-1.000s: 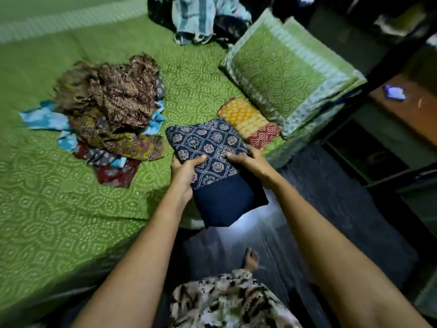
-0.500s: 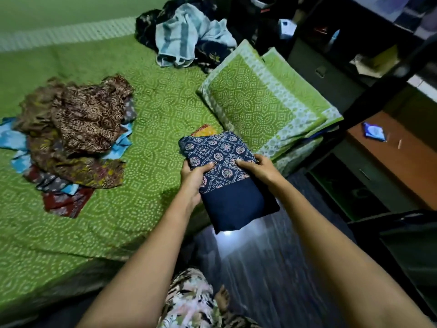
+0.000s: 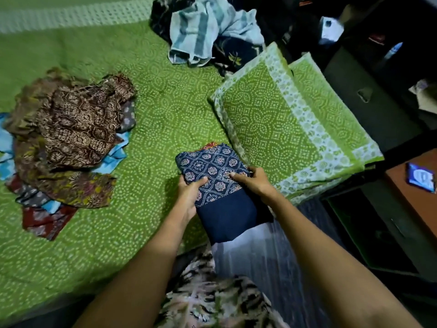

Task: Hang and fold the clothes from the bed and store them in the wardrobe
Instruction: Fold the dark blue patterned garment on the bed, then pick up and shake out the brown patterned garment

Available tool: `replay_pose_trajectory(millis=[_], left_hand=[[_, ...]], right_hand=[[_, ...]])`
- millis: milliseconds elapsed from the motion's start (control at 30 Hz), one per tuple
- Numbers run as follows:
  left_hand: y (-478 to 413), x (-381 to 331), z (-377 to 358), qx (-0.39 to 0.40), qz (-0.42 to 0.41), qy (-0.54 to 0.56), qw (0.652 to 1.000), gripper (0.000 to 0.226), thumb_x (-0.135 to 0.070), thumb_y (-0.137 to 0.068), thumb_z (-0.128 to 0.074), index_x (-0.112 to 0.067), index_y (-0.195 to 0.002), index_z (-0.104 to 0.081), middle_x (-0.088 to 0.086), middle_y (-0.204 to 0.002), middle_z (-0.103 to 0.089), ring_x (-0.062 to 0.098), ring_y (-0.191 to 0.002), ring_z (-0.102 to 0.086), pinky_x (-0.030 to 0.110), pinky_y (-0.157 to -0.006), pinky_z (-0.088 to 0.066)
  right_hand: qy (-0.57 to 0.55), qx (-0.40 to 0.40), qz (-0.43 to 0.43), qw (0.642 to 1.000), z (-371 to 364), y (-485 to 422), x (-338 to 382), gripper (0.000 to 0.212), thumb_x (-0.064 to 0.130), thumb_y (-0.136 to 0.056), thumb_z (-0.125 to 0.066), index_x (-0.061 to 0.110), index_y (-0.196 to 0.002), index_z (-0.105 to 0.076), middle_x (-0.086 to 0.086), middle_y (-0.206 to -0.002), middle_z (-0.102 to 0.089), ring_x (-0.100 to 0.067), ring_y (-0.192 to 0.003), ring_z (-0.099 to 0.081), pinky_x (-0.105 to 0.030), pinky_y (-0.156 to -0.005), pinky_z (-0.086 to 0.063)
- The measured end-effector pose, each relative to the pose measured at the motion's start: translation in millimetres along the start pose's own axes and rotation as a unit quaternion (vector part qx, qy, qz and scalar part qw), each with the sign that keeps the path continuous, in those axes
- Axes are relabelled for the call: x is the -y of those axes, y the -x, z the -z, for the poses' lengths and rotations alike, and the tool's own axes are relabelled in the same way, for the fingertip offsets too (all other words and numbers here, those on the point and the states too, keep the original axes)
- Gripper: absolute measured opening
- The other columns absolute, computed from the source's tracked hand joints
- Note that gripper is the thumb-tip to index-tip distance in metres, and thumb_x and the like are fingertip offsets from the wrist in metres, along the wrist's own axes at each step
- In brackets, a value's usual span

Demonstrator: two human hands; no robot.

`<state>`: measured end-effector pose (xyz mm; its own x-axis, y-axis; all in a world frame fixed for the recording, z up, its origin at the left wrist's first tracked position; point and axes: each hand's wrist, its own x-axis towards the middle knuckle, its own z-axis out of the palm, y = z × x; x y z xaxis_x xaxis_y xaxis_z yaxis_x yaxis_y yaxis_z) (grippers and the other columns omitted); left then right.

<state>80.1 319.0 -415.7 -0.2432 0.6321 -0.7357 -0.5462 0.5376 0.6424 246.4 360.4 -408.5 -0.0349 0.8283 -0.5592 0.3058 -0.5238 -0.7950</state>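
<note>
A folded navy garment [image 3: 222,185] with a pale medallion print and a plain navy lower half sits at the bed's corner, overhanging the edge. My left hand [image 3: 190,194] grips its left side, thumb on top. My right hand [image 3: 253,183] grips its right side. A sliver of a folded yellow and red garment [image 3: 209,146] peeks out from under its far edge. On the left of the green bedsheet [image 3: 156,119] lies a heap of unfolded brown, blue and maroon printed clothes [image 3: 68,138].
Two green pillows [image 3: 283,129] lie right of the folded garment. A striped light-blue towel [image 3: 203,31] and dark clothes are bunched at the bed's far side. Dark furniture and a brown surface with a blue packet [image 3: 421,177] stand at right. Dark floor lies below.
Both hands carried the navy garment toward the pillows and set it over the yellow and red garment, which now is almost hidden. The view has shifted down and right.
</note>
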Motion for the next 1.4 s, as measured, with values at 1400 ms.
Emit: replay_pose_trajectory(millis=[1400], left_hand=[[40.2,-118.8,135.8,-0.188,-0.158,0.25,0.937,0.062,-0.057,-0.096,-0.024,-0.019,-0.145,-0.032,0.012,-0.143,-0.044,0.031,-0.128,-0.044,0.043,-0.103,-0.032]], right_hand=[[0.028,0.379,-0.037,0.924,-218.6,-1.0,159.7,0.067,0.059,-0.097,-0.017,0.016,-0.147,-0.027,-0.015,-0.151,-0.03,-0.028,-0.139,-0.029,-0.047,-0.11,-0.024]])
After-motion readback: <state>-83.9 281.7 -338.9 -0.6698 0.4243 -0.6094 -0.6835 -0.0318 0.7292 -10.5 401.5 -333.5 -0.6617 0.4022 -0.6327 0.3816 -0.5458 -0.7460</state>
